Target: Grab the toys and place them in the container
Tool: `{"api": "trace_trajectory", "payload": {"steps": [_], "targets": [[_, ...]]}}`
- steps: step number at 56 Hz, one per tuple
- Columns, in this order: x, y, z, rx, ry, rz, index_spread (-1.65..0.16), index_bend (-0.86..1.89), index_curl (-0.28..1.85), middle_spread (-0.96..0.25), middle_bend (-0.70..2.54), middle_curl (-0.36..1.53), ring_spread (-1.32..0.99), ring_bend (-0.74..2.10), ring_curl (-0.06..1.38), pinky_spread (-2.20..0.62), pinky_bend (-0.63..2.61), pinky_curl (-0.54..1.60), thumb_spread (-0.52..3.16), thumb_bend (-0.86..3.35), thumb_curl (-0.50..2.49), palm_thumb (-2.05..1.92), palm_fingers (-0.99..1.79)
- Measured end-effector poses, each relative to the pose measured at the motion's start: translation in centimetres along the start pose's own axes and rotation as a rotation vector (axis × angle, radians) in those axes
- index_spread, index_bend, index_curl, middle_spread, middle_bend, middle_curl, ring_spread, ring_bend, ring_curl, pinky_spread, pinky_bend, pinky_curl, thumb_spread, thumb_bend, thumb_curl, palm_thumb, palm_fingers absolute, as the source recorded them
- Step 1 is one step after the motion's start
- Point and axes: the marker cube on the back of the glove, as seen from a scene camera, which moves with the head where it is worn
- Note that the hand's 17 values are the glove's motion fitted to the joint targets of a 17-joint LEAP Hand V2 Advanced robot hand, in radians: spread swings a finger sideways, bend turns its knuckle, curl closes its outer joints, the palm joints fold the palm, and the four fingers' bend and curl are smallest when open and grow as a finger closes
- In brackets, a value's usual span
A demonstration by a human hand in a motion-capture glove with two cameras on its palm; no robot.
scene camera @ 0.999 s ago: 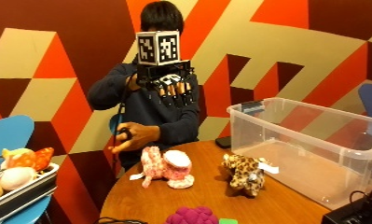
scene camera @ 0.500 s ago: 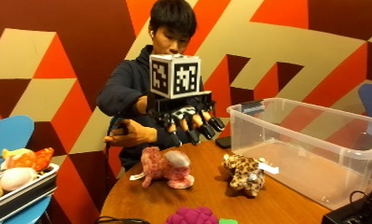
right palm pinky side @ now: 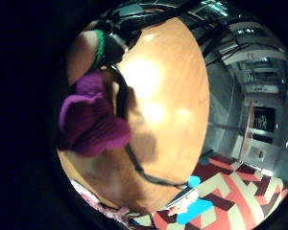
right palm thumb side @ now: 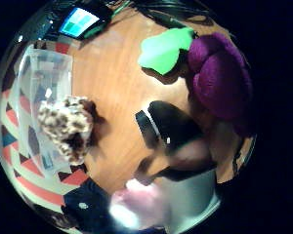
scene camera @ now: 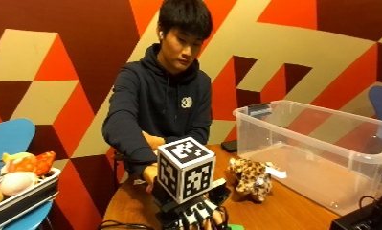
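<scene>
Hovering my gloved right hand (scene camera: 194, 213) low at the table's (scene camera: 286, 211) near edge, fingers hanging loosely spread with nothing held, I see the purple toy (right palm thumb side: 219, 80) right under the palm, beside a green toy (right palm thumb side: 165, 48). The spotted toy (scene camera: 253, 178) sits at two o'clock, just short of the clear container (scene camera: 318, 143). I judge the purple one soft and light; take it across its body. No readable writing.
</scene>
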Motion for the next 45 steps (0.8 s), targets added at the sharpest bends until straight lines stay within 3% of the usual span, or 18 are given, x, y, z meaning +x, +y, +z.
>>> {"api": "trace_trajectory", "payload": {"steps": [18, 27, 36, 45], "targets": [[-0.3, -0.9, 0.1, 0.271, 0.065, -0.081, -0.27, 0.16, 0.19, -0.15, 0.53, 0.46, -0.31, 0.99, 0.37, -0.25, 0.94, 0.35, 1.39, 0.23, 0.39, 0.46, 0.73], [-1.7, -0.3, -2.6, 0.397, 0.093, -0.076, -0.25, 0.26, 0.23, -0.19, 0.69, 0.56, -0.36, 1.1, 0.43, -0.33, 1.03, 0.4, 1.11, 0.19, 0.51, 0.57, 1.13], [-3.8, 1.3, -7.1, 0.445, 0.018, -0.084, -0.27, 0.54, 0.36, -0.2, 0.89, 0.66, -0.34, 1.19, 0.49, -0.36, 0.97, 0.43, 0.96, 0.13, 0.59, 0.56, 1.29], [-9.8, 4.3, -15.2, 0.496, -0.163, -0.145, -0.26, 0.78, 0.49, -0.19, 1.02, 0.72, -0.31, 1.28, 0.54, -0.37, 0.99, 0.46, 0.85, 0.1, 0.68, 0.55, 1.25]]}}
